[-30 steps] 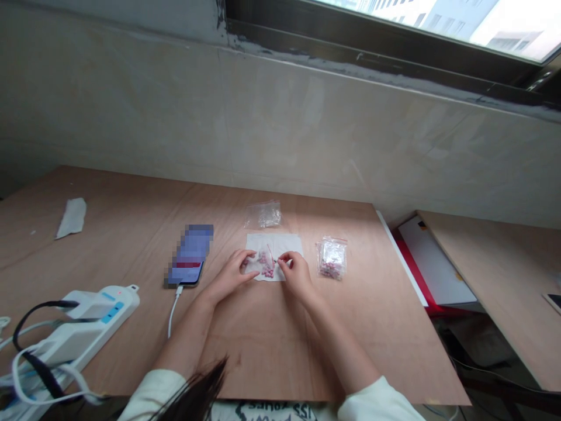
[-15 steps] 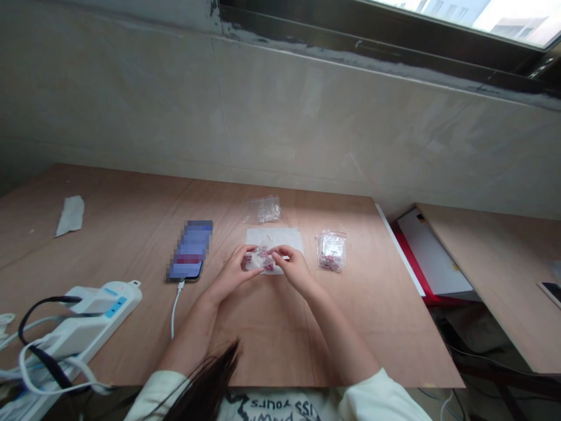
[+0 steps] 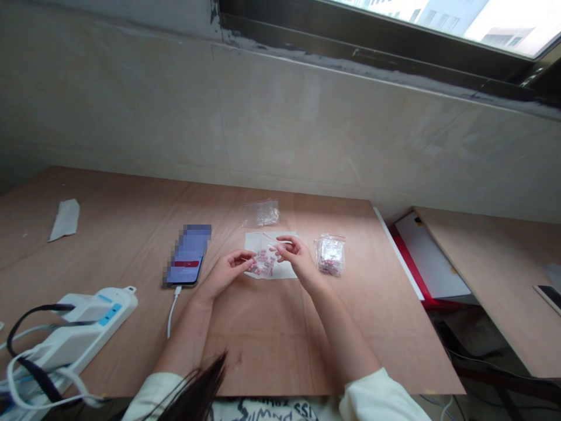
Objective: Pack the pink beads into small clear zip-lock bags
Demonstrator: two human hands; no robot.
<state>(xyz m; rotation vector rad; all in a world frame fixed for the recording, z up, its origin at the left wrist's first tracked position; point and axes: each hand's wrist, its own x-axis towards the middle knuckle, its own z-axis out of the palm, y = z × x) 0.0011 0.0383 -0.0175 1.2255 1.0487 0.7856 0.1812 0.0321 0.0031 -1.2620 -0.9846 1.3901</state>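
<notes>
Both my hands hold a small clear plastic bag of pink beads (image 3: 264, 261) just above a white paper sheet (image 3: 284, 269) on the wooden table (image 3: 272, 339). My left hand (image 3: 225, 272) pinches the bag's lower left edge. My right hand (image 3: 294, 252) pinches its upper right edge, fingers closed on the plastic. The bag hangs tilted between the two hands, with the beads gathered at its bottom.
A second bag of pink beads (image 3: 330, 255) lies right of my right hand, and a clear bag (image 3: 262, 213) lies behind the paper. A phone (image 3: 188, 263) on a white cable lies to the left, a power strip (image 3: 74, 333) at the near left, a folded cloth (image 3: 65, 220) far left.
The bag has come up off the paper and been pulled open wider. My right hand moved up and right, my left hand stayed at the bag's lower edge.
</notes>
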